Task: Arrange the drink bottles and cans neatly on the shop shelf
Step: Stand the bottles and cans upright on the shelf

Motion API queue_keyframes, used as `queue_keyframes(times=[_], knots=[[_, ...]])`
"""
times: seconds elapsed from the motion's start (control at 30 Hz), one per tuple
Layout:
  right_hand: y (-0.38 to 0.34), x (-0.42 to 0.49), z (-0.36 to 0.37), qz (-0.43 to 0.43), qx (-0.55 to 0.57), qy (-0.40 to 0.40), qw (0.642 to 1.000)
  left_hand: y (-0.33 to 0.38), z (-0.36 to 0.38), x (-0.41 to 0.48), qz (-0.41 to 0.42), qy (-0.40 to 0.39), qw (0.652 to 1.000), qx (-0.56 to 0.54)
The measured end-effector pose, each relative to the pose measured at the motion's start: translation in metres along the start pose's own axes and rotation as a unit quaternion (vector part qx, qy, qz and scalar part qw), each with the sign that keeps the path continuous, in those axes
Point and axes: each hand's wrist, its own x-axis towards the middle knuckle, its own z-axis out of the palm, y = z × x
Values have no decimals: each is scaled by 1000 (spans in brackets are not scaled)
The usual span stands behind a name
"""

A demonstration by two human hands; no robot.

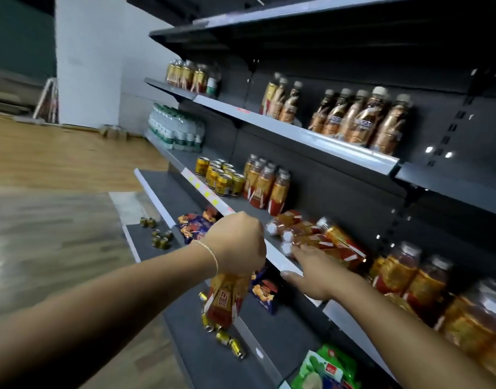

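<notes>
Spanning the right of the frame, the shelf (pixel 277 258) is loaded with toppled bottles (pixel 319 234) at centre right. At lower centre, one bottle (pixel 227 299) is gripped by its top in the left hand (pixel 238 240). The right hand (pixel 311 272) is held just beside the toppled caps, fingers straight.

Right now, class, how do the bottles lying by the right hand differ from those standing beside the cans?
The lying bottles rest on their sides, caps outward; the standing bottles are upright in rows. The right hand reaches the lying bottles, not the standing bottles. Both share one shelf.
</notes>
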Motion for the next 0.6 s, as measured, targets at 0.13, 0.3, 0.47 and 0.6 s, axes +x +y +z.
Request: queue_keyframes(times=[0.13, 0.3, 0.47, 0.6], knots=[[-19, 46, -2, -51, 4, 12, 999, -32, 9, 21, -13, -1, 1000, 15], [-21, 110, -4, -81, 2, 8, 997, -60, 27, 64, -24, 26, 999, 35], [-7, 173, -12, -99, 6, 2, 995, -84, 39, 127, -16, 35, 999, 26], [10, 212, -18, -118, 73, -23, 990, -96, 52, 179, -14, 54, 998, 28]])
